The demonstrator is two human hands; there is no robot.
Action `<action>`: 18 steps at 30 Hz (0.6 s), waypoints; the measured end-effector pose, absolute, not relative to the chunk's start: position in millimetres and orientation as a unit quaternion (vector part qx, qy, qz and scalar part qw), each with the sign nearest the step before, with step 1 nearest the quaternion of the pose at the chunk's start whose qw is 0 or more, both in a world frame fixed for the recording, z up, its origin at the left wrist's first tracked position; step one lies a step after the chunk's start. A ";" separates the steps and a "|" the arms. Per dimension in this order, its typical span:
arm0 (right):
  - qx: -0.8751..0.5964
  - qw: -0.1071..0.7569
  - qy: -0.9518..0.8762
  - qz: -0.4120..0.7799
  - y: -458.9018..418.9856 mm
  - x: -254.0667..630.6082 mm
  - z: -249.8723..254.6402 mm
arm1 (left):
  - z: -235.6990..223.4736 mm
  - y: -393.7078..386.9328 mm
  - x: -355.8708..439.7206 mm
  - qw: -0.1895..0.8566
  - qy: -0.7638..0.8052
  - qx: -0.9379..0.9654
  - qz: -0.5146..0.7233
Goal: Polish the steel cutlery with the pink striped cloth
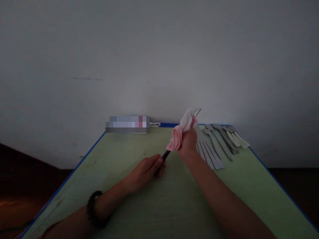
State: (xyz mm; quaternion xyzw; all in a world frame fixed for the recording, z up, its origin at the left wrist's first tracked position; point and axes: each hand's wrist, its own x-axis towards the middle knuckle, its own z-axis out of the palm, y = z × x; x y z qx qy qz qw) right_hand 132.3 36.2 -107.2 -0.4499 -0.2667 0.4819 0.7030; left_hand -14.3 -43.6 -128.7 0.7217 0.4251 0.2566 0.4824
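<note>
My left hand (147, 169) is closed on the dark handle of a knife (165, 154) that slants up and to the right over the green table (139, 202). Around the blade, my right hand (188, 142) grips a pink and white cloth (181, 130). The metal tip of the blade (197, 112) pokes out above the cloth. A dark beaded bracelet (92, 209) sits on my left wrist.
Several forks and spoons (219, 142) lie in a row on the table at the back right, just behind my right hand. A blurred box (128, 124) with a white cable rests at the far edge against the pale wall. Blue trim lines the table's edges.
</note>
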 end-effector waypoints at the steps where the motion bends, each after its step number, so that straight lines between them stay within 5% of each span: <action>1: -0.451 0.691 -0.271 0.495 30.0 124.1 -107.3 | -129.4 -43.2 -14.4 0.475 0.428 0.723 0.260; 18: -0.479 0.733 -0.227 0.425 52.3 168.4 -98.4 | -123.4 -52.8 -17.4 0.452 0.359 0.797 0.176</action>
